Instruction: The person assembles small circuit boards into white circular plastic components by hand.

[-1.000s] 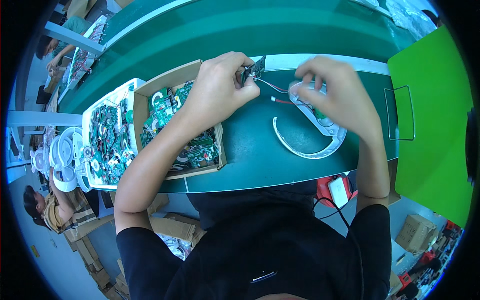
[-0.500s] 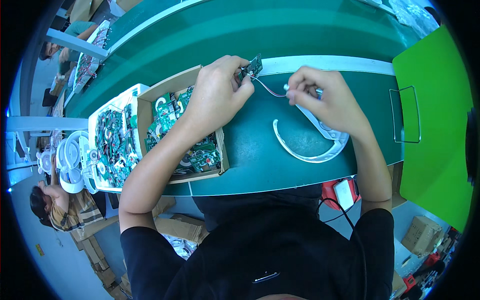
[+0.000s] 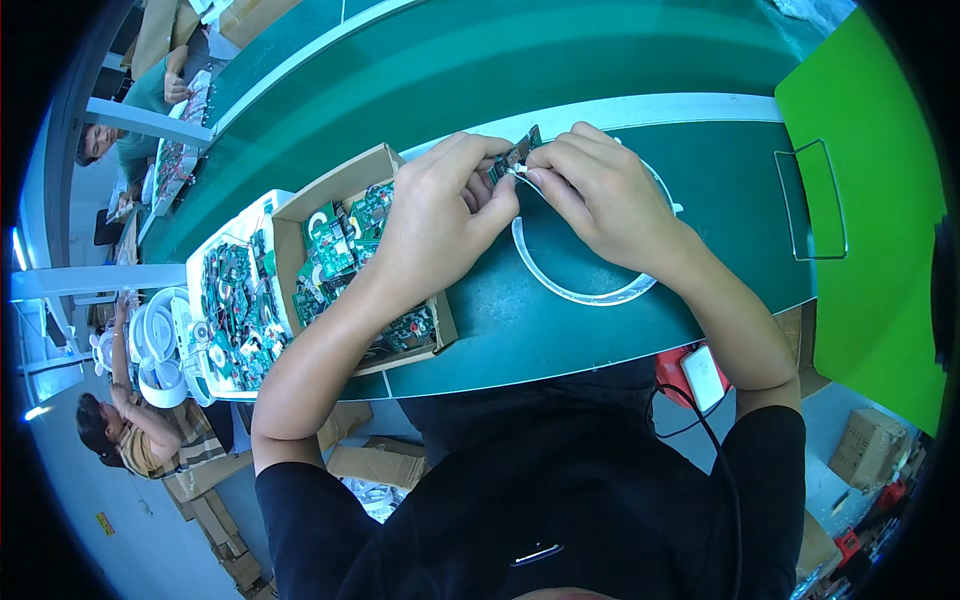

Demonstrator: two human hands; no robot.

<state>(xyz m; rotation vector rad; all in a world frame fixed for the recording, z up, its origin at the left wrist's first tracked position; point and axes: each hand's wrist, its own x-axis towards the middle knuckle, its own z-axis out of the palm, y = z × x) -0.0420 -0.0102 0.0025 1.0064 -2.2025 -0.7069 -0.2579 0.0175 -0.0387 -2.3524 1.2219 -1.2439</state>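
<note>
My left hand (image 3: 450, 205) is closed and grips a small green circuit board (image 3: 527, 142) on edge, above the green worktop. My right hand (image 3: 608, 200) is closed too, its fingertips pinching a small white connector (image 3: 518, 170) against the board's face. Whether the connector is seated in the board cannot be made out. Behind and below my right hand, a white ring-shaped part (image 3: 597, 298) lies on the worktop, partly covered by that hand. My left forearm passes over an open cardboard box (image 3: 448, 330) of green circuit boards (image 3: 333, 243).
Left of the box stands a white tray (image 3: 280, 197) heaped with boards and wires. A bright green panel (image 3: 870, 230) with a wire handle (image 3: 845, 205) borders the right side. White round parts (image 3: 160, 330) stand far left. Two other people are at the left.
My right hand has moved left to the board, bringing the wire's white end with it. The ring-shaped part has shifted left and turned. My left hand still grips the board.
</note>
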